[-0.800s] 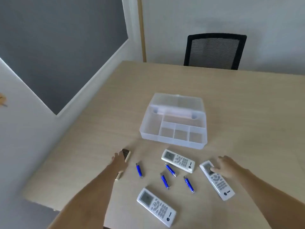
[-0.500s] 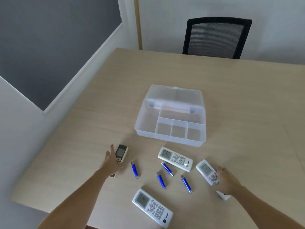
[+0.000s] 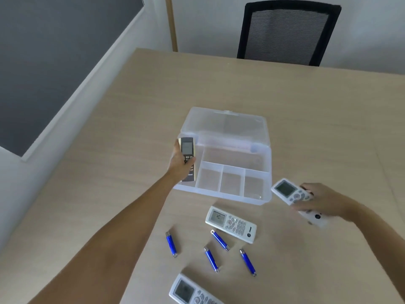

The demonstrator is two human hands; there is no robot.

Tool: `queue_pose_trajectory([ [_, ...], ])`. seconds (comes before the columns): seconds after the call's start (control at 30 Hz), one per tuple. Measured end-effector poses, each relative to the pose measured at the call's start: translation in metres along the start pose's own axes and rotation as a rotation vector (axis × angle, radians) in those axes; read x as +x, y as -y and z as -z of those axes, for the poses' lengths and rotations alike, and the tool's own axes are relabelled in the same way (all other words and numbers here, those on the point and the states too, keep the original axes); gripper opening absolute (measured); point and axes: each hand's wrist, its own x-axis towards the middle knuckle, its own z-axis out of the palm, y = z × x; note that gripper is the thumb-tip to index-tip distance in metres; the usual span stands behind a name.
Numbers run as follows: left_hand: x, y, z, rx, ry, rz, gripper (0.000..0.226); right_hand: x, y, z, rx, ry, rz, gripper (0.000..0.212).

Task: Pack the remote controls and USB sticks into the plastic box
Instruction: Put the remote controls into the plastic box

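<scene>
Pale wood-grain tabletop (image 3: 306,119) fills the view, with a black mesh-backed office chair (image 3: 287,31) pushed in at twelve o'clock and a grey wall panel off at ten. Near the middle sits the clear, translucent plastic box (image 3: 225,194), its lid hinged back; inside are a long bay on the left, a wide bay at the back and three small square cells along the near edge, all of them bare as far as I can see.

The left hand (image 3: 179,165) is wrapped round a slim dark-grey and cream remote control (image 3: 188,157), which hangs over the box's long left bay. The right hand (image 3: 324,200), at three o'clock just off the box's near right corner, grips a white remote control with a grey screen (image 3: 291,193) lifted clear of the table.

On the table at six o'clock lie two more white remotes (image 3: 231,223) (image 3: 190,291) and four blue USB sticks with metal ends (image 3: 171,243) (image 3: 220,240) (image 3: 211,258) (image 3: 248,261).

Packing looks barely begun: the first remotes are on their way in. Next, I judge, the dark remote must be lowered lengthwise into the left bay and let go; the white one likely suits the wide back bay.
</scene>
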Motion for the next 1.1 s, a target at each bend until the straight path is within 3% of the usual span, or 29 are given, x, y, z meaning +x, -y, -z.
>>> queue_pose_trajectory([
  [0.13,0.01,0.02,-0.015,0.151,0.053,0.159,0.078,0.011,0.028,0.039,0.008,-0.034,0.029,0.034],
  [0.3,0.01,0.029,-0.026,0.445,0.114,0.084,0.066,0.061,0.081,0.025,0.124,-0.076,0.184,0.013],
  [0.37,0.006,0.029,-0.03,0.544,0.107,0.081,0.054,0.09,0.102,0.008,0.046,-0.103,0.233,0.028],
  [0.5,-0.01,0.029,-0.039,0.807,-0.136,0.079,0.034,0.138,0.132,-0.025,-0.146,-0.19,0.31,0.045],
  [0.67,-0.017,0.032,-0.05,0.751,-0.3,0.116,0.046,0.177,0.148,-0.047,-0.435,-0.092,0.343,0.044],
  [0.83,-0.013,0.028,-0.053,0.702,-0.373,0.139,0.046,0.193,0.144,-0.064,-0.374,0.075,0.317,0.048],
  [0.97,-0.01,0.025,-0.054,0.66,-0.411,0.107,0.042,0.185,0.146,-0.072,-0.499,0.041,0.358,0.039],
  [1.1,-0.013,0.023,-0.049,0.488,-0.433,-0.108,0.033,0.149,0.154,-0.079,-0.434,-0.055,0.444,0.022],
])
